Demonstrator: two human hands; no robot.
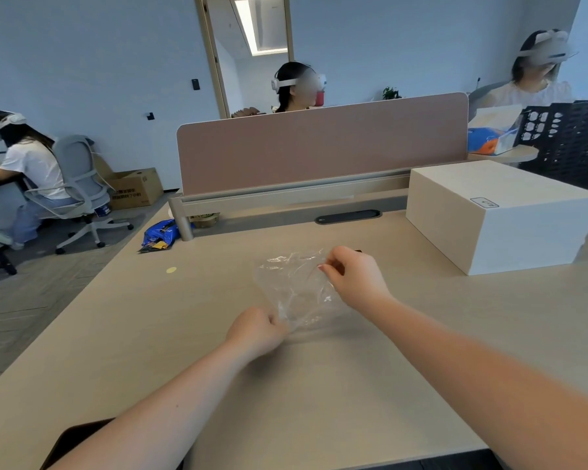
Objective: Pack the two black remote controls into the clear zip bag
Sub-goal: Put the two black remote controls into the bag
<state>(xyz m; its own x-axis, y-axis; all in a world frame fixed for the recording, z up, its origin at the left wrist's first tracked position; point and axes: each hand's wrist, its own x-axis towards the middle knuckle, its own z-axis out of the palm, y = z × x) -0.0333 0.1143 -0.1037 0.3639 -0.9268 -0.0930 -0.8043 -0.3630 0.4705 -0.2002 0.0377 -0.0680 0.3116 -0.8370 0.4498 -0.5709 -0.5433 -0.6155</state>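
Note:
The clear zip bag (296,286) is crumpled and held just above the beige desk (150,334) in the middle of the view. My left hand (257,330) pinches its near lower corner. My right hand (355,276) pinches its far right edge. A small dark tip (358,251) shows just behind my right hand; I cannot tell whether it is a remote control. No remote control is clearly visible. The bag looks empty.
A large white box (496,215) stands on the desk at the right. A pink divider panel (319,144) closes the desk's far side. A blue snack packet (160,234) lies at the far left corner. A dark flat object (72,442) pokes in bottom left. Three people sit beyond.

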